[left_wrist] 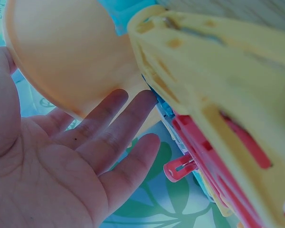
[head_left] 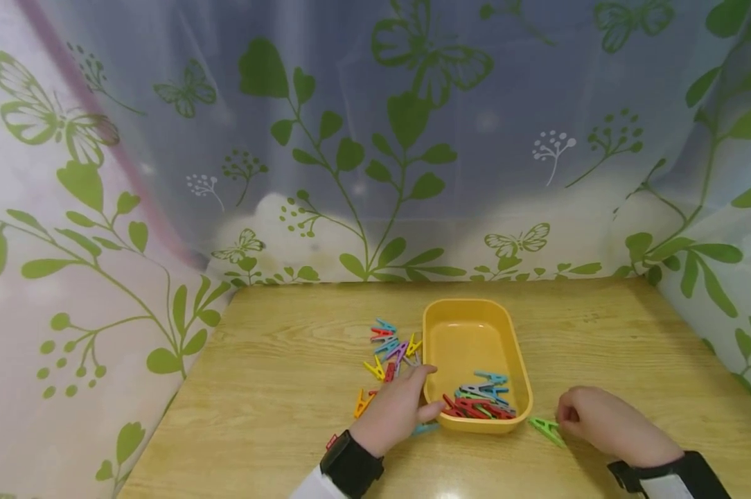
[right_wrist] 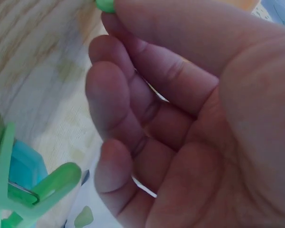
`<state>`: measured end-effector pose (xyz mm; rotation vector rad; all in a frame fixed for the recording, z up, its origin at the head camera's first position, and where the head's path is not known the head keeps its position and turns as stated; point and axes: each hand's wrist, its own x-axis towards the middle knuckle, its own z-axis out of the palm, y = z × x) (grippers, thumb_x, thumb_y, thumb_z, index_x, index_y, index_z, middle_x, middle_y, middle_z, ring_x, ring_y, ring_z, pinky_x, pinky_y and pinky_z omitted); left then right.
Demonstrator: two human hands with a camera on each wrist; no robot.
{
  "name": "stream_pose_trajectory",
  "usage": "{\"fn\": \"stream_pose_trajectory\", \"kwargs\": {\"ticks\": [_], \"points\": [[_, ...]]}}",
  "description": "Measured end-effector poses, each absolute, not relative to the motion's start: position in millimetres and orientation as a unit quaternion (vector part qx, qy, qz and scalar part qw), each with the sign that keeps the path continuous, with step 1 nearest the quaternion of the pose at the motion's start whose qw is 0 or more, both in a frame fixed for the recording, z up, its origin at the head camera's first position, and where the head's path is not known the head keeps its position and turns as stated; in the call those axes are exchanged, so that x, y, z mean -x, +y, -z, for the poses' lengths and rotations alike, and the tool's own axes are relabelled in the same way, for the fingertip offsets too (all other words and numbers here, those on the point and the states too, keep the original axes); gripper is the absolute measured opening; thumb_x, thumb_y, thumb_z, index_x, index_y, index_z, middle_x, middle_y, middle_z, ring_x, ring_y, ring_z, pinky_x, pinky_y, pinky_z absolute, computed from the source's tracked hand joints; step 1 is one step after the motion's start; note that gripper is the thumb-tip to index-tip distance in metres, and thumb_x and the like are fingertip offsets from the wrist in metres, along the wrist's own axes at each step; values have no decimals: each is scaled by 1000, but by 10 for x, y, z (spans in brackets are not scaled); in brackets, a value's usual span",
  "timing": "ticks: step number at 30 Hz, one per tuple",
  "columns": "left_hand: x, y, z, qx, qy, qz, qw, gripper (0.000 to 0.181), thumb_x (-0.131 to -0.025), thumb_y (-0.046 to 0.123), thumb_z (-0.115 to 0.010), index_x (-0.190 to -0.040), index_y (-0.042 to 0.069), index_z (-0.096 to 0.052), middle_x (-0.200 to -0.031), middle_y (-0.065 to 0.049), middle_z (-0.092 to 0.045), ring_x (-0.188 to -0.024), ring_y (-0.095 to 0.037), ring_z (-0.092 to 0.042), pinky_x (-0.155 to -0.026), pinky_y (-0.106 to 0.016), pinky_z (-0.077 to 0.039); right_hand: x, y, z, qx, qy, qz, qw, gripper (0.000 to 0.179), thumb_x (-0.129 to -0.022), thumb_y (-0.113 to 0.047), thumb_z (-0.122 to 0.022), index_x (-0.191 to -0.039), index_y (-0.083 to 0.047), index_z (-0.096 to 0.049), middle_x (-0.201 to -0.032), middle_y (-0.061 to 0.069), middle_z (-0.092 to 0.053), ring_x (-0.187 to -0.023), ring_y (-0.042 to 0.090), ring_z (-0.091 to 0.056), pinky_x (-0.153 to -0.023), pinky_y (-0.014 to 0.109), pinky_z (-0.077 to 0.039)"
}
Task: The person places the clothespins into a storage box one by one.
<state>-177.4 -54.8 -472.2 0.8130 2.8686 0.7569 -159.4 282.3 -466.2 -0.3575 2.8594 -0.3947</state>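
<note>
My left hand (head_left: 395,405) lies along the left side of a yellow plastic tray (head_left: 520,346), fingertips at its rim. In the left wrist view the fingers (left_wrist: 116,128) are fairly straight, apart from each other and holding nothing. Red, blue, grey and green clothespins (head_left: 478,405) lie in the tray's near end. My right hand (head_left: 619,424), to the right of the tray, has curled fingers. Between its thumb and forefinger shows the tip of a green clothespin (right_wrist: 105,4), pinched; in the head view this green clothespin (head_left: 546,430) sits beside the tray's near right corner.
Loose clothespins (head_left: 388,346) in several colours lie left of the tray, partly behind my left hand. A yellow clothespin (left_wrist: 218,85) looms large in the left wrist view. Another green clothespin (right_wrist: 33,185) appears low in the right wrist view. Printed curtains (head_left: 350,173) surround the wooden table (head_left: 276,388).
</note>
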Motion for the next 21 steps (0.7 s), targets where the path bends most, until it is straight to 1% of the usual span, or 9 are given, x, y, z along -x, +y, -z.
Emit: {"fn": "stream_pose_trajectory", "kwargs": {"ticks": [4, 7, 9, 11, 15, 17, 19, 21], "points": [[1788, -547, 4721, -267, 931, -247, 31, 57, -102, 40, -65, -148, 10, -50, -139, -12, -62, -101, -16, -69, -84, -29, -55, 1602, 2871, 4612, 119, 982, 119, 85, 13, -92, -11, -73, -81, -14, -67, -74, -5, -56, -68, 12, -48, -62, 32, -44], [1792, -546, 4725, -267, 931, -247, 31, 57, -102, 40, -65, -148, 10, -50, -139, -12, -62, -104, -17, -69, -85, -29, -56, 1605, 2916, 4524, 107, 989, 100, 35, 13, -92, -9, -72, -80, -11, -66, -75, -2, -55, -66, 12, -49, -60, 31, -45], [1791, -546, 4725, -267, 932, -245, 30, 57, -102, 40, -65, -148, 10, -50, -140, -12, -62, -107, -19, -69, -87, -30, -56, 1599, 2933, 4459, 97, 991, 92, -10, 12, -91, -9, -73, -80, -9, -66, -76, 0, -56, -64, 12, -50, -57, 31, -45], [1789, -546, 4726, -266, 932, -244, 29, 56, -102, 40, -65, -147, 9, -50, -140, -12, -61, -111, -21, -69, -89, -32, -56, 1587, 2931, 4410, 91, 989, 91, -66, 11, -90, -8, -73, -81, -6, -68, -77, 3, -58, -61, 11, -50, -53, 30, -44], [1781, -549, 4726, -266, 933, -243, 28, 56, -102, 39, -64, -147, 9, -50, -141, -12, -61, -116, -24, -68, -93, -35, -56, 1566, 2849, 4351, 89, 974, 107, -181, 11, -87, -9, -77, -84, -2, -69, -80, 8, -62, -55, 10, -46, -46, 25, -37], [1778, -552, 4729, -267, 932, -243, 27, 56, -102, 39, -64, -147, 9, -50, -141, -12, -61, -115, -24, -68, -92, -34, -56, 1572, 2767, 4334, 97, 963, 117, -223, 12, -85, -8, -79, -84, -2, -69, -80, 8, -63, -55, 9, -45, -46, 24, -35], [1777, -553, 4733, -269, 932, -241, 24, 57, -102, 40, -64, -147, 9, -50, -141, -12, -61, -113, -23, -69, -91, -33, -57, 1581, 2663, 4322, 109, 956, 123, -244, 12, -83, -9, -81, -85, -3, -70, -80, 7, -63, -58, 9, -46, -48, 23, -37], [1778, -553, 4736, -270, 932, -240, 23, 57, -102, 40, -64, -147, 9, -50, -140, -12, -61, -111, -22, -69, -90, -33, -57, 1581, 2545, 4311, 123, 954, 127, -240, 12, -84, -10, -81, -85, -5, -70, -81, 5, -63, -61, 10, -49, -51, 24, -41]]}}
